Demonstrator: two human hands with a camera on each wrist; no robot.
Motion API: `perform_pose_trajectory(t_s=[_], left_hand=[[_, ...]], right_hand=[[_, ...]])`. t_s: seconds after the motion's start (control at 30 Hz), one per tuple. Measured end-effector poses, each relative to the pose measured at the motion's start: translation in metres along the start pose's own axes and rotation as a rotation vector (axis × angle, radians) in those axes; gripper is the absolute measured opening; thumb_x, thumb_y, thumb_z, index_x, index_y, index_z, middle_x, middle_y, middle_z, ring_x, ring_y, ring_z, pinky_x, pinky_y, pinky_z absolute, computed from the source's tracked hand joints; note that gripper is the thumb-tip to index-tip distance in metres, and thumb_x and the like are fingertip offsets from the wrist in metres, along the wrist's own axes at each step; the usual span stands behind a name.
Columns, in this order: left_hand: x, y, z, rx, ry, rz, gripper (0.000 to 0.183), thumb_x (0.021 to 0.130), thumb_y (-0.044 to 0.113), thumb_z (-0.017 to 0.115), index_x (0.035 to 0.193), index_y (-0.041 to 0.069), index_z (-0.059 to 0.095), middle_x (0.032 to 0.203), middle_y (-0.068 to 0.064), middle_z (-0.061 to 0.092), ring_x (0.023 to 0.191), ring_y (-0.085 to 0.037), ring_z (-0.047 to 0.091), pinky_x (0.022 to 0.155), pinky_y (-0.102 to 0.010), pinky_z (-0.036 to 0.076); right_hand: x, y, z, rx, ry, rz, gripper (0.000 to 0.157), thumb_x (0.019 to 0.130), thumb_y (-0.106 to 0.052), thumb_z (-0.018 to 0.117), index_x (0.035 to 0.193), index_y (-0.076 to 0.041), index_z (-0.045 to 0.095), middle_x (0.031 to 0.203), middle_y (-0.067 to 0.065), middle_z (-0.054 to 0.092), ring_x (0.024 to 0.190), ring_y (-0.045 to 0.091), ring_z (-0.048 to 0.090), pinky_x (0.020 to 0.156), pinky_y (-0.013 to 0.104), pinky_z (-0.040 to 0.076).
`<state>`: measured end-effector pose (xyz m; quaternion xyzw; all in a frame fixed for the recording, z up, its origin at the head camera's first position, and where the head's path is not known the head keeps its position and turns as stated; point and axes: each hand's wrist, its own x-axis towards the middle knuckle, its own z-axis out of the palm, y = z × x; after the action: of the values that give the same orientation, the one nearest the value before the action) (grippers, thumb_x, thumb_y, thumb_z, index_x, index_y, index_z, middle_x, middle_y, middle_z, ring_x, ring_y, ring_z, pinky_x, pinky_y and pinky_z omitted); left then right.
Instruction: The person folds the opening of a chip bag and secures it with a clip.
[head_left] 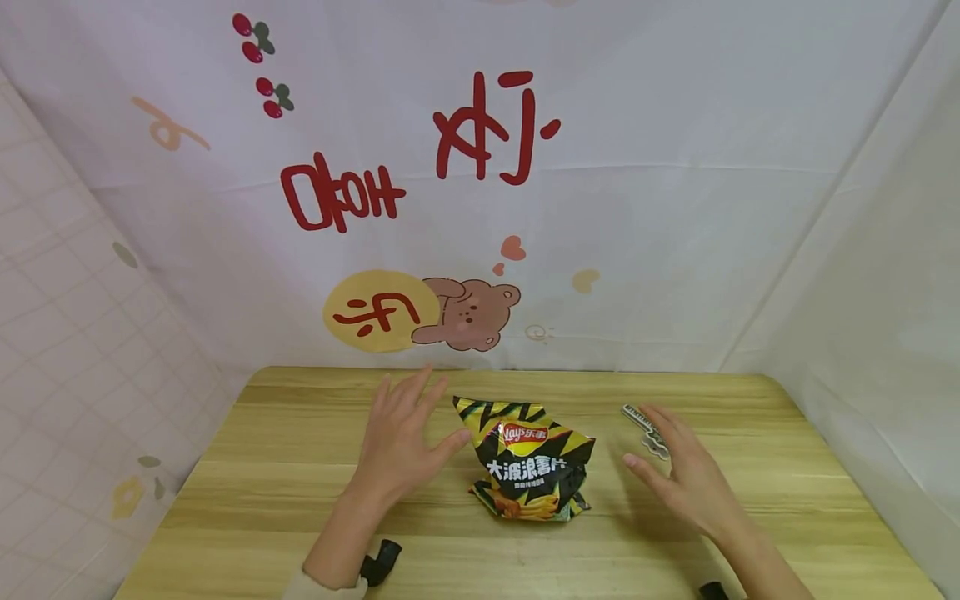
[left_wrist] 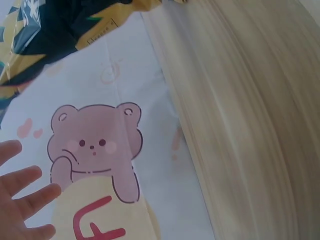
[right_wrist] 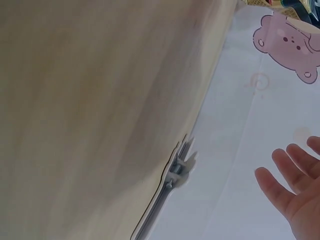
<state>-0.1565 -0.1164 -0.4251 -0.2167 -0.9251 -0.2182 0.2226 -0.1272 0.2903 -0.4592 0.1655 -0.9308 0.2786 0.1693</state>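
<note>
A black and yellow Lay's bag of potato chips (head_left: 534, 462) sits on the table between my two hands. My left hand (head_left: 401, 433) is on its left side, fingers spread; the thumb tip is at the bag's edge, and whether it touches I cannot tell. Part of the bag (left_wrist: 75, 35) also shows at the top of the left wrist view. To the right of the bag, my right hand (head_left: 686, 471) hovers with fingers loosely extended, holding nothing. Just beyond that hand lies a slim, pale clip-like item (right_wrist: 172, 175) with a dark striped arm, partly hidden by the fingers in the head view.
The wood-grain table (head_left: 300, 450) runs back to a white cloth backdrop (head_left: 660, 208) printed with red characters and a bear (head_left: 472, 312). Similar cloth hangs on the left and right sides. Black wrist gear (head_left: 381, 562) sits by my left wrist.
</note>
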Motion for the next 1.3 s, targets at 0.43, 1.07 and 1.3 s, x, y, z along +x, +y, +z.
perform_pose_trajectory(t_s=[0.43, 1.07, 1.3], left_hand=[[0.008, 0.014, 0.007, -0.014, 0.069, 0.056, 0.079, 0.096, 0.071, 0.057, 0.149, 0.013, 0.057, 0.155, -0.014, 0.052, 0.139, -0.034, 0.052, 0.124, -0.060, 0.018], [0.017, 0.027, 0.016, -0.041, 0.153, 0.130, 0.069, 0.094, 0.065, 0.062, 0.137, 0.011, 0.067, 0.140, -0.011, 0.064, 0.127, -0.031, 0.058, 0.110, -0.057, 0.037], [0.021, 0.032, 0.017, -0.060, 0.170, 0.145, 0.066, 0.090, 0.060, 0.069, 0.134, 0.011, 0.069, 0.135, -0.011, 0.067, 0.124, -0.031, 0.060, 0.108, -0.057, 0.038]], right_hand=[[0.003, -0.009, 0.012, 0.002, 0.033, -0.033, 0.068, 0.093, -0.022, 0.081, 0.151, -0.007, 0.051, 0.140, 0.015, 0.060, 0.117, 0.035, 0.064, 0.088, 0.059, 0.055], [0.010, -0.031, 0.026, 0.094, 0.080, -0.070, 0.060, 0.088, -0.014, 0.084, 0.143, -0.009, 0.059, 0.128, 0.005, 0.070, 0.109, 0.024, 0.066, 0.089, 0.045, 0.053], [0.012, -0.036, 0.030, 0.162, 0.076, -0.069, 0.057, 0.088, -0.010, 0.083, 0.140, -0.006, 0.060, 0.125, 0.007, 0.071, 0.108, 0.021, 0.065, 0.092, 0.038, 0.054]])
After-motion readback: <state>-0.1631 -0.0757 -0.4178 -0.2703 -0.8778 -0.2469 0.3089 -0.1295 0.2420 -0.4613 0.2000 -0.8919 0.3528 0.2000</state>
